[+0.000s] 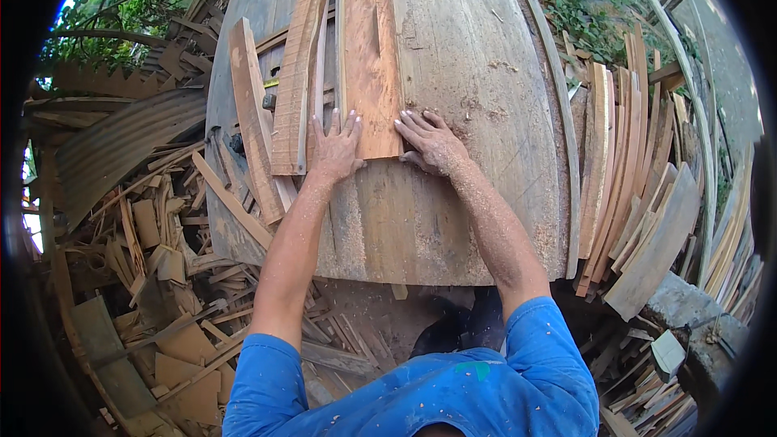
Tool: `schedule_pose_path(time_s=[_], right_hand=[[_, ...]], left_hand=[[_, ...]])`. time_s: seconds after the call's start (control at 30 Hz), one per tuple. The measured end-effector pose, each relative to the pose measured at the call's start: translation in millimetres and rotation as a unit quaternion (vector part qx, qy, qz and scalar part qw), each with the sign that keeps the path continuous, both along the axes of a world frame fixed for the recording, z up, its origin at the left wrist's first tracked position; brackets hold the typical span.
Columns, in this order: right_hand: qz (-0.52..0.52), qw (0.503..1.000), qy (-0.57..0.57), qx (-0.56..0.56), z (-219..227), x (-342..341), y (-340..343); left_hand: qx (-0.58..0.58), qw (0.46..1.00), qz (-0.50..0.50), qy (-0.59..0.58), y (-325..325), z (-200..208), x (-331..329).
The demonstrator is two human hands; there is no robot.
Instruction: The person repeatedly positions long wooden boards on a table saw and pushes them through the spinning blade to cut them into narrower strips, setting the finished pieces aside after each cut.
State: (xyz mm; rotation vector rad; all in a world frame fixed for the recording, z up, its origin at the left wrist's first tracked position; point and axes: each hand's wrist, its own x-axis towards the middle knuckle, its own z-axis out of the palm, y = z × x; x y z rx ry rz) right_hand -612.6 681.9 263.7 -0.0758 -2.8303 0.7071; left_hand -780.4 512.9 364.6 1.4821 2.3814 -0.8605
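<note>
A reddish-brown plank lies lengthwise on a worn wooden saw table. My left hand presses flat on the plank's near left corner, fingers spread. My right hand rests with its fingertips against the plank's near right corner, palm on the tabletop. Both forearms are dusted with sawdust. A rough-edged slab lies just left of the plank, under the edge of my left hand.
More offcut boards lean on the table's left side. A stack of cut planks stands at the right. Scrap wood litters the ground at the left, beside corrugated metal sheets. Green plants grow beyond.
</note>
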Motion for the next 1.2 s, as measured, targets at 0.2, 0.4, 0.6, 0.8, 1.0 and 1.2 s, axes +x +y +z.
schedule_pose_path(time_s=[0.2,0.4,0.6,0.8,1.0,1.2], right_hand=[[0.008,1.000,-0.009,-0.008,0,-16,17],[0.015,0.999,-0.038,0.000,2,-31,32],[0.017,0.999,-0.035,-0.015,1,-46,45],[0.020,0.999,-0.003,-0.051,-4,-58,59],[0.024,0.998,0.001,-0.055,-4,-71,72],[0.023,0.998,-0.011,-0.055,-6,-87,83]], left_hand=[[-0.016,1.000,0.003,0.005,19,4,-12],[-0.028,1.000,0.011,0.007,35,4,-26],[-0.021,1.000,0.010,-0.001,47,3,-41],[-0.050,0.998,0.025,0.003,63,3,-50],[-0.067,0.997,0.035,0.004,79,4,-62],[-0.029,0.999,0.030,0.003,88,-2,-79]])
